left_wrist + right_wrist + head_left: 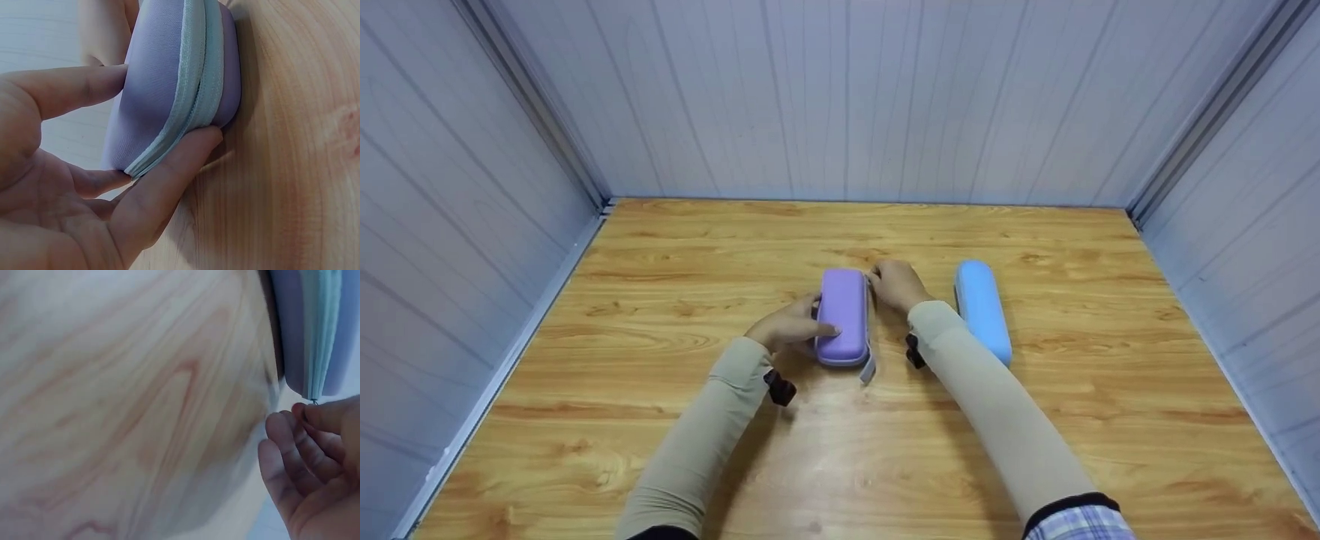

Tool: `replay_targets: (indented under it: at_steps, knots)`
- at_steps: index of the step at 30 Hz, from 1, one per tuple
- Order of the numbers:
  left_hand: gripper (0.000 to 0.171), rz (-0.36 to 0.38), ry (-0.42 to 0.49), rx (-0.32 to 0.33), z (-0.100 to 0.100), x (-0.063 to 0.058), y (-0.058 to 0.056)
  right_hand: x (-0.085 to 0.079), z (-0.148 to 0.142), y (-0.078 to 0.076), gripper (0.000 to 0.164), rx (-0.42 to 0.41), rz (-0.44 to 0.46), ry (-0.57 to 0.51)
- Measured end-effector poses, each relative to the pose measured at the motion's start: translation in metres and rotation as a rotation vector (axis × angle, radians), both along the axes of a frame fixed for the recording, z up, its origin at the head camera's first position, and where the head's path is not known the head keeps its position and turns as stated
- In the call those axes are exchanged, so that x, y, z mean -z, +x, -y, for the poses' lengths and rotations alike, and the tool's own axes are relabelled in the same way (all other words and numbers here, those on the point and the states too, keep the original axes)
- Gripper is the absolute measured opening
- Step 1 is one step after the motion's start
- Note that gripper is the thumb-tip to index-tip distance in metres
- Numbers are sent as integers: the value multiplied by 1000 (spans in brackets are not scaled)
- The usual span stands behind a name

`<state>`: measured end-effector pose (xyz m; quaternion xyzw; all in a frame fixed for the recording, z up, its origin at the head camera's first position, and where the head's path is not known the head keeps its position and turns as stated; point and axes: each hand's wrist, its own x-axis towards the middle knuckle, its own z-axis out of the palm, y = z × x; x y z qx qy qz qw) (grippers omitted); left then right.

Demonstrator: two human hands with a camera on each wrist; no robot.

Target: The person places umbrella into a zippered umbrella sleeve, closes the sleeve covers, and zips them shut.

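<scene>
A purple zip case [841, 311] lies flat on the wooden table, its grey wrist strap [868, 368] hanging off the near right corner. My left hand [789, 325] grips its left side, the thumb on the lid and the other fingers along the edge. In the left wrist view, the pale zipper [194, 73] runs round the case's side and looks closed there. At the far right corner, my right hand [898, 285] pinches the zipper's small metal pull [314, 403] between thumb and index finger; most of the pull is hidden by the fingertips.
To the right of my right forearm lies a light blue case [982, 311] of similar shape, partly covered by the sleeve. White panel walls [840, 105] enclose the table [840, 465] at the back and on both sides.
</scene>
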<state>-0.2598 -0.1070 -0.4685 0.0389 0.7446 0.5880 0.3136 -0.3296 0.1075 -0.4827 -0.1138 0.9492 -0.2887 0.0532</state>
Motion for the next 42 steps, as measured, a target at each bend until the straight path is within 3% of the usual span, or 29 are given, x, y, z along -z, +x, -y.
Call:
replay_targets:
  at_steps: [7,18,30,42]
  knots:
    - [91,8,-20,2,1,0,-1,1,5,-4,21,27,-41,-16]
    - [91,2,-33,10,-1,-2,0,2,10,-11,14,186,18,-295]
    - [93,16,-22,3,0,0,-2,3,15,-12,14,229,3,-329]
    - [92,17,-11,5,-1,0,-2,0,22,-14,16,287,91,-391]
